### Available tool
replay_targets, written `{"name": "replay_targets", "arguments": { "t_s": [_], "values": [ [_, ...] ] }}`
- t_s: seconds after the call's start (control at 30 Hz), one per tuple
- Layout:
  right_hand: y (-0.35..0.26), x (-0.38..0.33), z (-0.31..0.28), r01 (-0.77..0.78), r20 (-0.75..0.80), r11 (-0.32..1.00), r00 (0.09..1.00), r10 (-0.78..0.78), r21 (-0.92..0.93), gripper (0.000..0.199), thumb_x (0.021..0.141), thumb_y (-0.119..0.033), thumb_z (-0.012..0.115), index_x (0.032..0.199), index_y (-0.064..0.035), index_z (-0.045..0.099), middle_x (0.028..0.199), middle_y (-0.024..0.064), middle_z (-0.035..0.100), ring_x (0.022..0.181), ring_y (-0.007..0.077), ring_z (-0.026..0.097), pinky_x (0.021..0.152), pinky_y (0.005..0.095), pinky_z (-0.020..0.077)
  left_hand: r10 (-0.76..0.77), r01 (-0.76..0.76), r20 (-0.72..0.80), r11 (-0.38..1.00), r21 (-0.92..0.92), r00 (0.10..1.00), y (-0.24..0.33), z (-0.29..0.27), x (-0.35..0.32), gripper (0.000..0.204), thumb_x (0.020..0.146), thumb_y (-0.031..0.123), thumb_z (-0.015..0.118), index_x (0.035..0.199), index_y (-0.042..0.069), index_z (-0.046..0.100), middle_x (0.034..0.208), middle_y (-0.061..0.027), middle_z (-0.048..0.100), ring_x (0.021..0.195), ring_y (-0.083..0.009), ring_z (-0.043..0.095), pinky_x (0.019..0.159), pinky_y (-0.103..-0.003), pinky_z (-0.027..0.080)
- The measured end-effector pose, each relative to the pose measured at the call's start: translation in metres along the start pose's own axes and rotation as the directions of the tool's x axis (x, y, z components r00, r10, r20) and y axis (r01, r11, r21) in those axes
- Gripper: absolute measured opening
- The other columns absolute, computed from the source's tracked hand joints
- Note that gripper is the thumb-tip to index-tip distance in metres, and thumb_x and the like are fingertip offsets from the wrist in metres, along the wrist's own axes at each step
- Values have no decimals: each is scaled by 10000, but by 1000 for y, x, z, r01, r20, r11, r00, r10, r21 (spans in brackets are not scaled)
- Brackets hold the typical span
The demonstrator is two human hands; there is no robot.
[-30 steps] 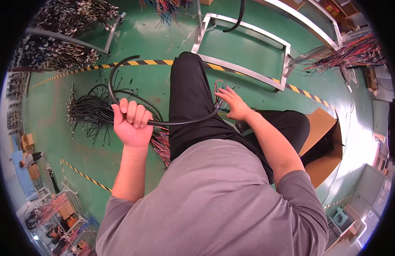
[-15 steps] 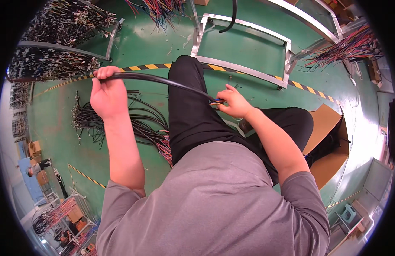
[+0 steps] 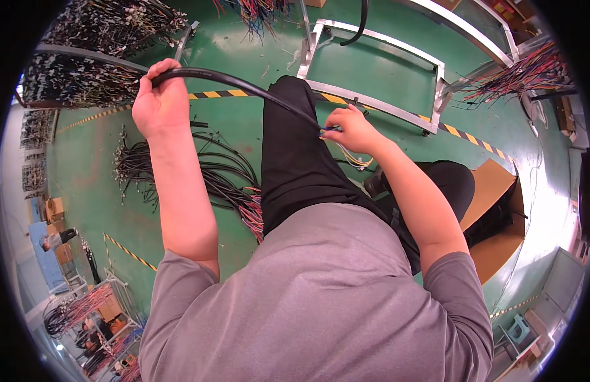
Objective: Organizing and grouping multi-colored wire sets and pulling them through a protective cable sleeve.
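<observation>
A thick black cable [image 3: 244,84] arches over my thigh from one hand to the other. My left hand [image 3: 160,105], raised at the left, has its fingers curled round one end of it. At the other end my right hand [image 3: 353,130] pinches a bundle of coloured wires [image 3: 321,132] where they come out of the black sheath. Below that hand, several loose yellow and white wires [image 3: 353,157] hang down. The exact spot the right fingertips grip is partly hidden.
Black cables with coloured wire ends [image 3: 225,175] lie on the green floor at the left. A metal frame [image 3: 377,105] stands ahead. An open cardboard box [image 3: 492,197] with black contents sits at the right. Racks of hanging wires [image 3: 110,63] stand at the far left.
My left hand has risen a little and the cable bows higher between my hands. My right hand has shifted up and right, and loose wires now show beneath it. The view has shifted slightly.
</observation>
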State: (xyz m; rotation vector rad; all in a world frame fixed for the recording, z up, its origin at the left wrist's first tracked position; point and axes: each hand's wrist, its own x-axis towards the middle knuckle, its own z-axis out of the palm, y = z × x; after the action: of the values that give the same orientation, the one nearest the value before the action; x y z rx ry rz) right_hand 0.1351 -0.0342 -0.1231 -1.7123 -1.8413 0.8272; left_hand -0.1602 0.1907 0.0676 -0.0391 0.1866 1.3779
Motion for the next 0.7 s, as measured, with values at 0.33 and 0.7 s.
{"name": "replay_targets", "arguments": {
  "t_s": [0.33,0.7],
  "values": [
    [-39,-40,-42,51,-319,999,946,-49,-1,102,913,-88,718,1008,-49,711,975,99,651,950,299,630,834,401,521,85,-58,-76,950,308,993,42,-57,1,312,1097,187,407,940,-57,523,918,-175,578,865,-298,583,859,-443,536],
    [-98,-51,-64,213,-515,942,794,-323,-261,131,872,-36,732,998,-57,707,991,88,641,855,294,644,699,376,529,-209,199,-9,917,344,978,-84,-56,-101,197,1088,225,498,1119,36,543,993,-100,616,972,-265,630,1059,-509,506]
  ]
}}
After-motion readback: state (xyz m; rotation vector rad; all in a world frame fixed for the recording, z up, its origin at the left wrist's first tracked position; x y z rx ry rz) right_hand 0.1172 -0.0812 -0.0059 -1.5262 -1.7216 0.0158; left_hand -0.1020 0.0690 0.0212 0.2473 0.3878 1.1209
